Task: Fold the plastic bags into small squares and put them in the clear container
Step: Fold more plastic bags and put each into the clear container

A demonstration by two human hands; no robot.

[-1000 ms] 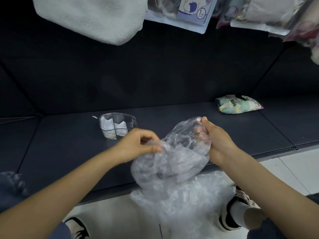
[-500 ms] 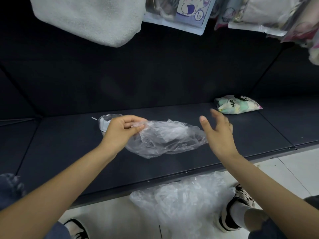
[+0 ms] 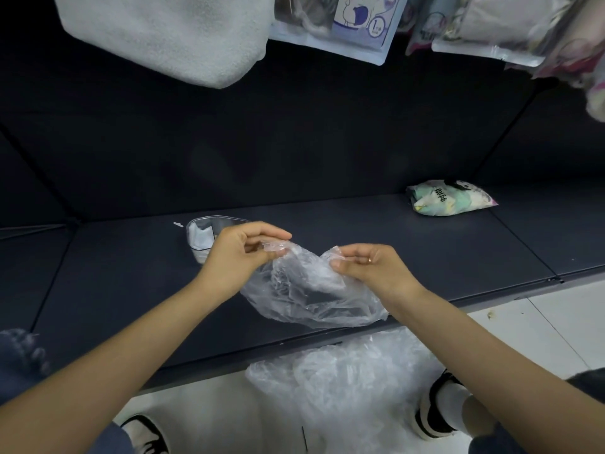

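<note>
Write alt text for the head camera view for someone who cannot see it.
Two bare hands, the left hand and right hand, pinch the top edge of a crumpled clear plastic bag over a dark shelf. Behind the left hand stands a clear container holding folded bags; more loose plastic lies on the floor below.

two hands [image 3: 240, 253] [image 3: 370, 268], one held bag [image 3: 307, 290], one container [image 3: 203, 235], one packet [image 3: 448, 202]

Dark matte shelf [image 3: 409, 244], pastel printed soft packet [image 3: 450, 198] lying on it at right, white fleece item [image 3: 170, 34] and clear-wrapped illustrated packages [image 3: 343, 24] hanging above, white tiled floor [image 3: 540, 329].
</note>
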